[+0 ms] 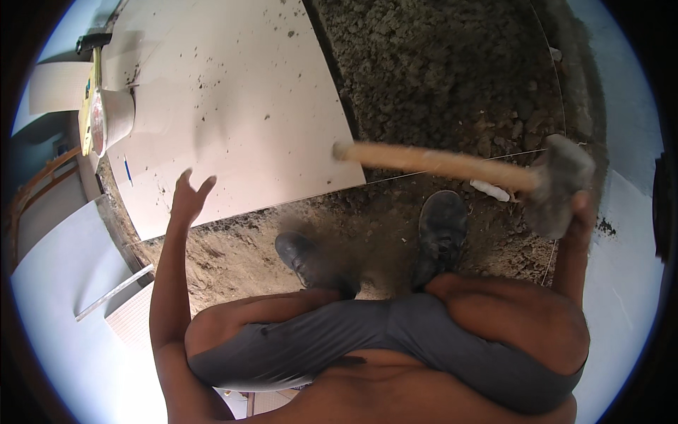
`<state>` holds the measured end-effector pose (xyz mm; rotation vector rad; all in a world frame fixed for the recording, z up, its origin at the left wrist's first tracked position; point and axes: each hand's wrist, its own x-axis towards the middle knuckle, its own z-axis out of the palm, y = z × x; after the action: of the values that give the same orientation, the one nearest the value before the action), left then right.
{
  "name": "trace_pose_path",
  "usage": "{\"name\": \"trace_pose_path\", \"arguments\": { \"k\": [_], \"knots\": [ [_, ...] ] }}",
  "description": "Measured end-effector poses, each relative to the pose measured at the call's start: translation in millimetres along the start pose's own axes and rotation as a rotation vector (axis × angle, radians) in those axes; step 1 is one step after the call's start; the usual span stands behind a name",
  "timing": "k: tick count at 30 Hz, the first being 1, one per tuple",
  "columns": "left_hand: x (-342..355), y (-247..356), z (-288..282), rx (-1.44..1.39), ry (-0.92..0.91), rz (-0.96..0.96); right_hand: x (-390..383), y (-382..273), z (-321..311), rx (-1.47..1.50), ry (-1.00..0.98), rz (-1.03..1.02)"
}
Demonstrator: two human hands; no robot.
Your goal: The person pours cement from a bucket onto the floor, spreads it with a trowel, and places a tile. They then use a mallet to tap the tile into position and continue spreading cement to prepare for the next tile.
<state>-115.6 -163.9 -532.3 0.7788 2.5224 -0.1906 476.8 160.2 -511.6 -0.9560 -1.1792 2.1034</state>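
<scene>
My right hand (580, 220) is closed on the grey head of a mallet (445, 162). The mallet's light wooden handle points left, across the loose soil and over the corner of a large pale floor tile (247, 106). Held out on the left, my left hand (189, 199) has its thumb and fingers apart, with nothing in it. It hovers above the near left part of the tile. Dark crumbs of dirt lie scattered on the tile. A blue pen (128, 171) rests near the tile's left edge.
Dark rough mortar or soil (438, 63) borders the tile's right side, crossed by thin strings. A crumpled white object (491, 189) lies there. At left are a white bucket (116, 120), a black-headed mallet (93, 42) and a metal bar (113, 293). My shoes (441, 230) stand on dirt.
</scene>
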Motion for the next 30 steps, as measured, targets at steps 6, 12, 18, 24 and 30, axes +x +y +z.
{"name": "trace_pose_path", "arguments": {
  "k": [6, 12, 18, 24, 30],
  "knots": [
    [2.7, -74.2, 32.9, -0.051, -0.307, -0.333, -11.6, -14.3, -11.6, -0.348, 0.252, 0.077],
    [13.5, -99.8, 54.1, -0.176, -0.238, -0.323, -12.7, -36.4, -25.8, -0.385, 0.216, 0.134],
    [18.1, -113.3, 55.5, -0.179, -0.195, -0.367, -1.2, -83.4, -31.4, -0.516, 0.259, 0.153],
    [28.5, -129.4, 68.3, -0.168, -0.064, -0.314, 87.1, 10.1, 42.2, -0.446, 0.315, 0.241],
    [26.1, -170.1, 64.5, -0.111, -0.133, -0.309, 58.6, -10.3, 5.7, -0.299, 0.321, 0.225]
  ]
}}
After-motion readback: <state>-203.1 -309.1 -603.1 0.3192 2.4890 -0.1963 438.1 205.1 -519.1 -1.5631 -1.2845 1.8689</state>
